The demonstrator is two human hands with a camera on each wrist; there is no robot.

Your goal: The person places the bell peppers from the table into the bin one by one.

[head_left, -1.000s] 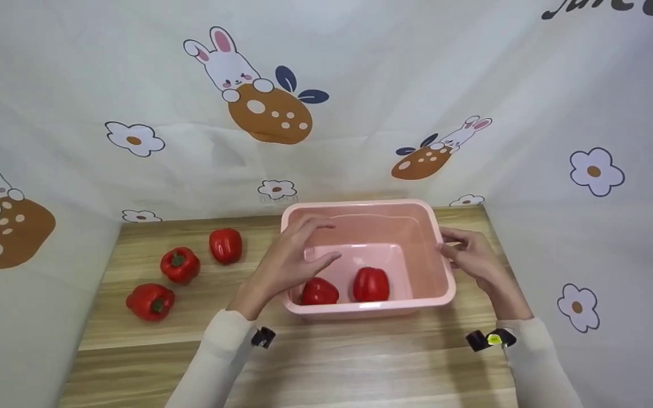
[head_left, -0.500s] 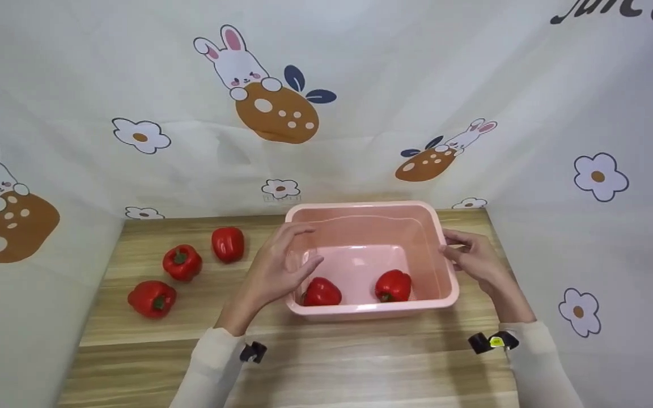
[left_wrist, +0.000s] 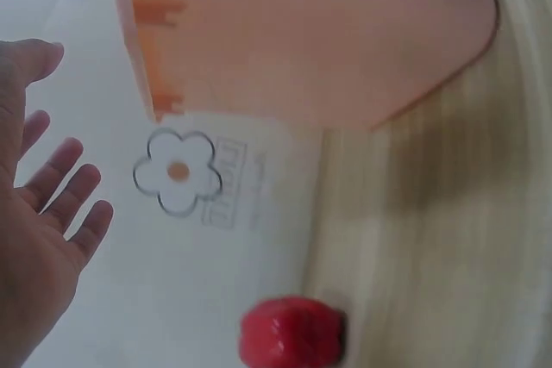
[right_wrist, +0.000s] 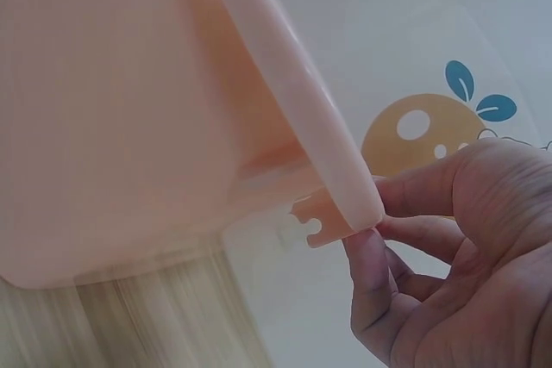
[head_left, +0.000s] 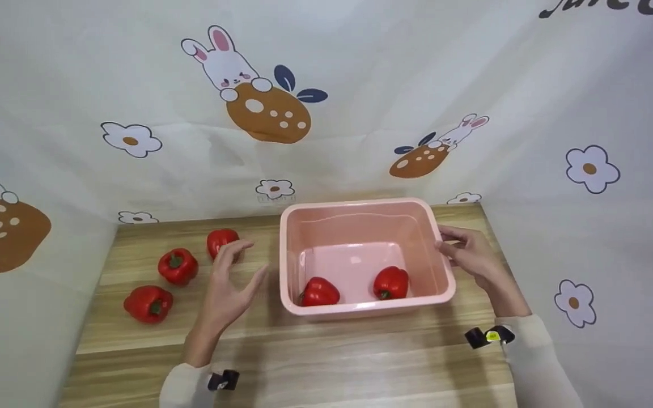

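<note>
A pink plastic basin (head_left: 360,309) stands on the wooden table, with two red bell peppers inside, one bell pepper (head_left: 319,291) at the near left and another bell pepper (head_left: 391,283) at the near right. My right hand (head_left: 471,258) pinches the basin's right rim, and the right wrist view shows thumb and fingers on either side of that rim (right_wrist: 302,101). My left hand (head_left: 227,294) is held over the table left of the basin, fingers spread and holding nothing. Its fingertips overlap the rearmost loose bell pepper (head_left: 220,241) in the head view.
Two more bell peppers lie at the left of the table (head_left: 315,368): an upright pepper (head_left: 178,266) and a tipped pepper (head_left: 148,304). A printed cloth (head_left: 349,113) hangs behind the table and along both sides.
My left hand has moved left, out from over the basin toward the loose bell peppers. The right-hand pepper in the basin has rolled rightward. My right hand stays on the rim.
</note>
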